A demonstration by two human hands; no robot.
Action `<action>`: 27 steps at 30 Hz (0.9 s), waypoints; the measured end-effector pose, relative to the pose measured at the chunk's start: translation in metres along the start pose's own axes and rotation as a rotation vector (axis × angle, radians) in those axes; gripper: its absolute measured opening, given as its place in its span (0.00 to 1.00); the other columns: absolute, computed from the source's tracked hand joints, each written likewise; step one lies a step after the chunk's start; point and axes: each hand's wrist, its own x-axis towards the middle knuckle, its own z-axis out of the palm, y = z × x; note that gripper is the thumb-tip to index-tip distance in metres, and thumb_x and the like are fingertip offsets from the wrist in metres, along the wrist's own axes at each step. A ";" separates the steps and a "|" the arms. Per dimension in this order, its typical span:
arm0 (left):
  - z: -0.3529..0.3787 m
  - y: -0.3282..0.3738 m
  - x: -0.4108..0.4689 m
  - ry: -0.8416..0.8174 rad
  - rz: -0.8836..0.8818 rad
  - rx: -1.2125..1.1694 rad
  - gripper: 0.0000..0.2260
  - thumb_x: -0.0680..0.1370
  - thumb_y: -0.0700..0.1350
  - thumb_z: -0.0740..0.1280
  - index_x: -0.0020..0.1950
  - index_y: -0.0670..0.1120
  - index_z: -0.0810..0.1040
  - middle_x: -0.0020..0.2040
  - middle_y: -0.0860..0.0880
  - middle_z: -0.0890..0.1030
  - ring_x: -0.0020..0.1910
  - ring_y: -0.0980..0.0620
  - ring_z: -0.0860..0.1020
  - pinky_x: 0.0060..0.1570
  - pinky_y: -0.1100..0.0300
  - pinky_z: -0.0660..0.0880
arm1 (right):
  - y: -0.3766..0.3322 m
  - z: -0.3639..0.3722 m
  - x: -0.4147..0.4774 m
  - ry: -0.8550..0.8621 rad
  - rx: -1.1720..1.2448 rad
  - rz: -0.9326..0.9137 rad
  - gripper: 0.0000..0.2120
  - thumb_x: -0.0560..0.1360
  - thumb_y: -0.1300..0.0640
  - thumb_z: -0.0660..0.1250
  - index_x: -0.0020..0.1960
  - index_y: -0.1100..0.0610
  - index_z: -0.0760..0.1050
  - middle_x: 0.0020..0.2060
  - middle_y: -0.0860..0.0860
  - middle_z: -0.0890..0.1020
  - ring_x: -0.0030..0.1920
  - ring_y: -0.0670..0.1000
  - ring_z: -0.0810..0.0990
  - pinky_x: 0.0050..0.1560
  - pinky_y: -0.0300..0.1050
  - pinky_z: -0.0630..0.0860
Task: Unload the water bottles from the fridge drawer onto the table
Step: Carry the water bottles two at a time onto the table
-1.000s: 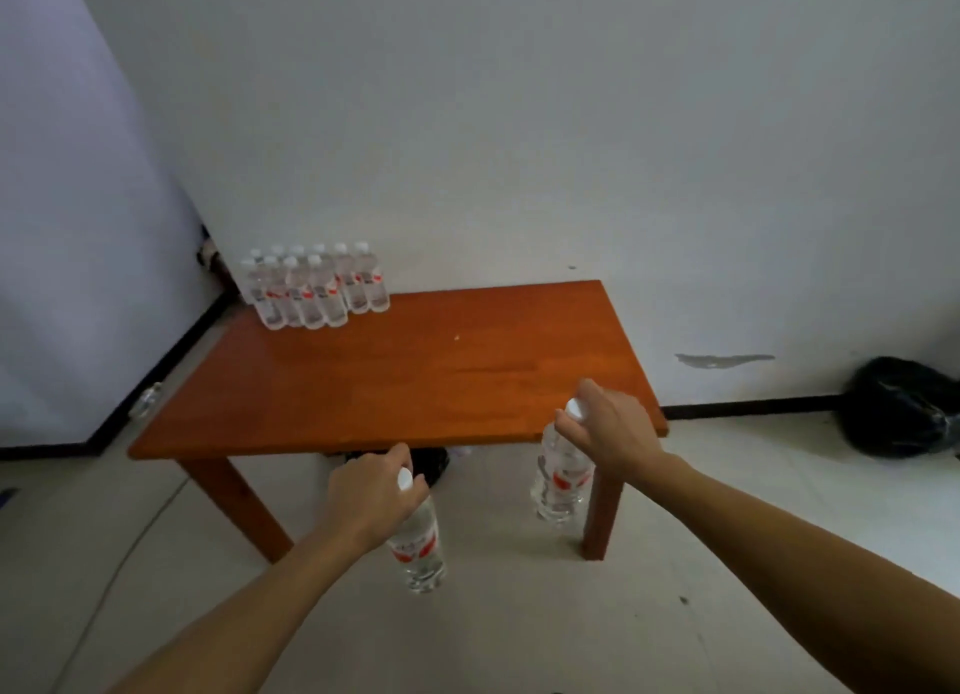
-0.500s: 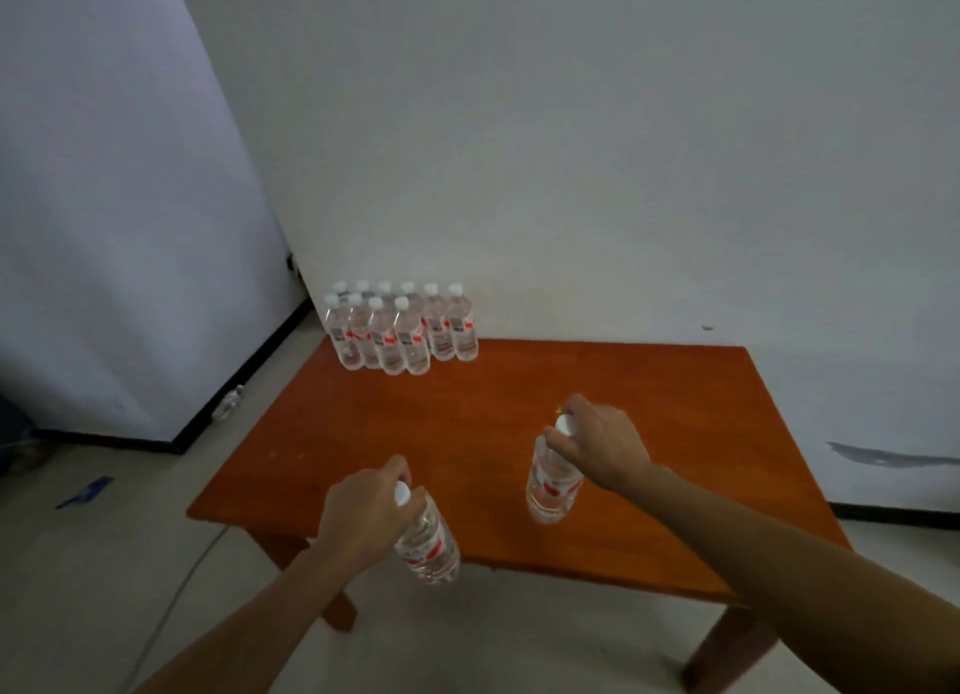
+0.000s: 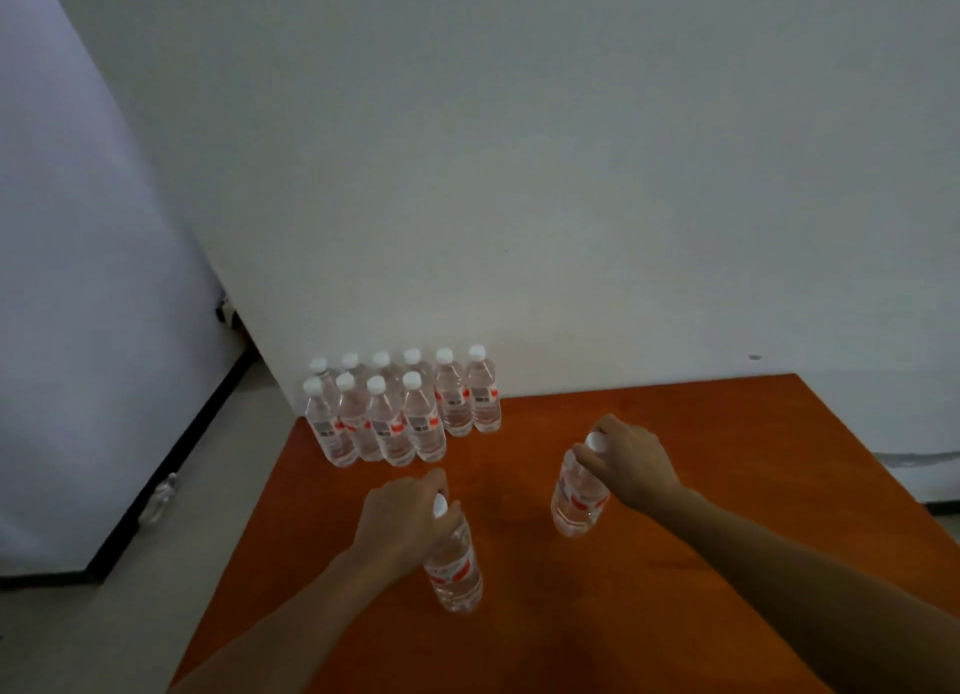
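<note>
Where walls (image 3: 519,174) meet (white), table (image 3: 753,433) stands.

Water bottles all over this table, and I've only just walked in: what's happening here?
A person holds a water bottle in each hand at the wooden table. The left grip has the near bottle by its cap, the right grip the farther bottle likewise; whether they touch the tabletop is unclear. Ten bottles stand in two rows at the table's far left corner.
</note>
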 end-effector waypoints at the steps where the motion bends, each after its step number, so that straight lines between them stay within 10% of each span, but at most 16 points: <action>1: -0.001 -0.011 0.016 0.008 0.020 -0.012 0.12 0.77 0.59 0.61 0.50 0.52 0.73 0.41 0.56 0.76 0.39 0.57 0.75 0.38 0.63 0.68 | -0.004 0.004 0.010 0.018 0.026 0.034 0.15 0.77 0.42 0.64 0.53 0.53 0.71 0.43 0.47 0.77 0.39 0.45 0.77 0.34 0.34 0.73; 27: 0.086 -0.098 0.273 -0.077 0.165 0.084 0.18 0.80 0.56 0.57 0.65 0.48 0.72 0.53 0.47 0.80 0.46 0.49 0.78 0.44 0.53 0.77 | -0.036 0.112 0.266 -0.025 0.184 0.117 0.17 0.73 0.44 0.70 0.53 0.56 0.74 0.44 0.49 0.80 0.42 0.48 0.79 0.44 0.43 0.78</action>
